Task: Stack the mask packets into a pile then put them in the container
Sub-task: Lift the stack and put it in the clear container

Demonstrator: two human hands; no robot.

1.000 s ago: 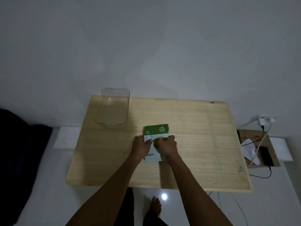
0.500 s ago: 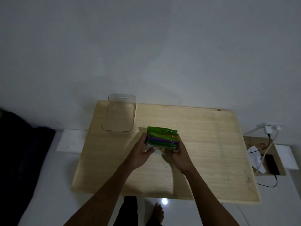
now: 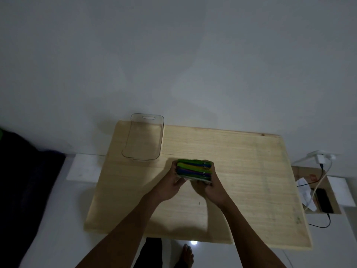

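A pile of mask packets point(image 3: 194, 169) stands on edge above the middle of the wooden table point(image 3: 241, 171), showing green, yellow, blue and purple edges. My left hand point(image 3: 171, 185) grips the pile's left side. On the pile's right side and underside, my right hand point(image 3: 209, 187) holds it too. The clear plastic container point(image 3: 144, 137) sits at the table's back left corner, apart from the pile and with nothing visible inside it.
A white wall rises behind the table. To the right, on the floor, a cardboard box point(image 3: 318, 190) holds a phone, paper and charger cables. Dark fabric point(image 3: 25, 190) lies at the left. A bare foot point(image 3: 186, 256) shows below the table's front edge.
The pile lay flat under both hands one second ago. It has since been lifted and turned on edge, held from both sides. The view shifted slightly.
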